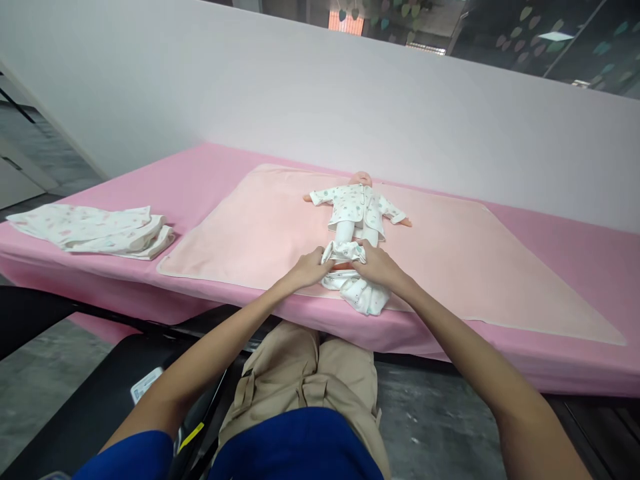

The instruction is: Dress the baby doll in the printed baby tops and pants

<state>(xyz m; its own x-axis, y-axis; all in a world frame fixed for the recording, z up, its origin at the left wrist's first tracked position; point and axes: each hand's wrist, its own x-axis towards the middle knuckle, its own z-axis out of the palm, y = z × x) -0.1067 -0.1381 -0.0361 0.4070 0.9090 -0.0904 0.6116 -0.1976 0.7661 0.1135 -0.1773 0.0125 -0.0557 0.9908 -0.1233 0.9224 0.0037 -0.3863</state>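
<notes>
A baby doll (357, 203) lies on its back on a pale pink blanket (450, 267), head toward the wall, wearing a white printed top. Small white printed trousers (356, 288) are bunched around its lower legs, trailing toward the table's front edge. My left hand (311, 268) grips the trousers' waistband on the left side. My right hand (379, 263) grips it on the right side. Both hands have their fingers closed on the cloth, with the doll's feet between them.
The pink-covered table (575, 247) runs along a white wall. A folded pile of white printed garments (95, 230) lies at the table's left end. My beige trousers and blue shirt show below the front edge.
</notes>
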